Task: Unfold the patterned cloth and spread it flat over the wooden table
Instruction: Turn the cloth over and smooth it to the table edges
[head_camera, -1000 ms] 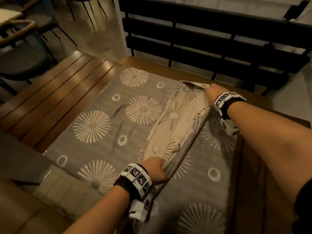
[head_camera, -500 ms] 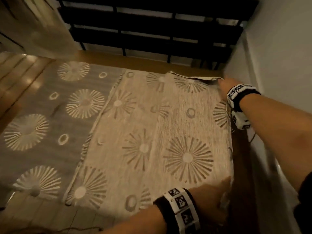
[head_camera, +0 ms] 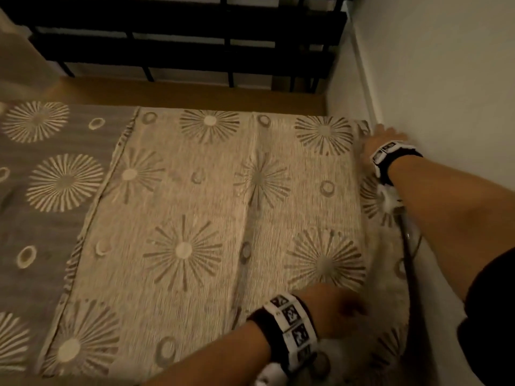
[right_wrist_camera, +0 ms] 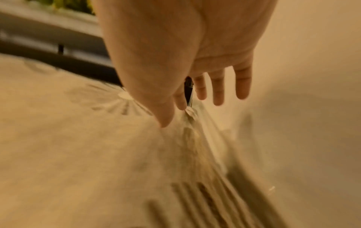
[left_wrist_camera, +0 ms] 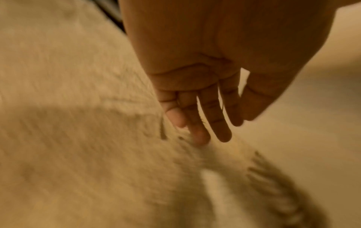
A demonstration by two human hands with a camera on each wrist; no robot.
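The patterned cloth (head_camera: 195, 213) lies over the wooden table (head_camera: 195, 93). Its grey face with pale starbursts shows at the left, and its beige underside covers the middle and right. My right hand (head_camera: 384, 137) is at the cloth's far right corner against the wall. In the right wrist view its fingers (right_wrist_camera: 242, 86) are straight and the thumb tip touches the cloth (right_wrist_camera: 78, 154). My left hand (head_camera: 342, 307) is at the near right part. In the left wrist view the left hand (left_wrist_camera: 224, 128) has straight fingers brushing the blurred cloth (left_wrist_camera: 78, 154), gripping nothing.
A pale wall (head_camera: 432, 79) runs close along the table's right side. A black slatted railing (head_camera: 195, 37) stands behind the far edge. A strip of bare wood shows between cloth and railing. A thin cable (head_camera: 408, 246) hangs from my right wrist.
Both hands carried the folded flap over to the right and laid it down, so the beige panel now reaches the wall. The grips on the edge have opened into straight fingers.
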